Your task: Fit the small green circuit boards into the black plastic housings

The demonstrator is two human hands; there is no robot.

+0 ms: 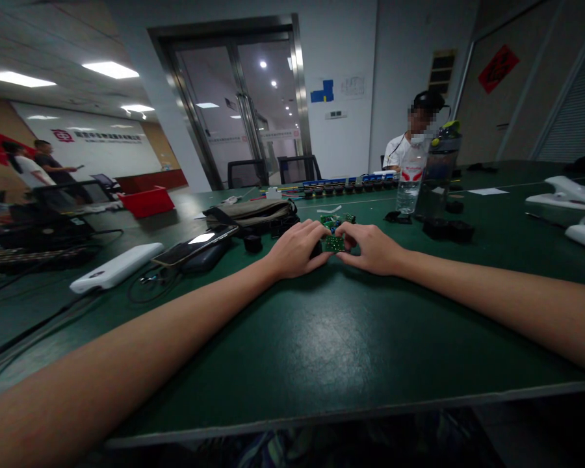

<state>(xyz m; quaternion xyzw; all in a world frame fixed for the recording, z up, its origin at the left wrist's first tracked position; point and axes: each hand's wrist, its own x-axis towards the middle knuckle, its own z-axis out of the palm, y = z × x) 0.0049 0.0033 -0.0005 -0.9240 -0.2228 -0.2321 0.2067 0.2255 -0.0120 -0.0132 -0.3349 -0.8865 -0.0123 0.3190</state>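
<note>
Fingers of our left hand point(293, 250) and right hand point(374, 249) are pinched on opposite sides of the small green circuit board point(335, 244), left of the clear bottle point(409, 185), presumably for steady, even support.

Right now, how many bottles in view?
2: clear plastic bottle with red label, beyond the right hand; tall dark bottle with yellow-green top, right of it. Others may be hidden.

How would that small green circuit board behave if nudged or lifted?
The green circuit board looks flat, so it's probably stiff and unlikely to roll. Being small, it's likely light. Its finely speckled surface looks electronic, so perhaps fragile.
</note>
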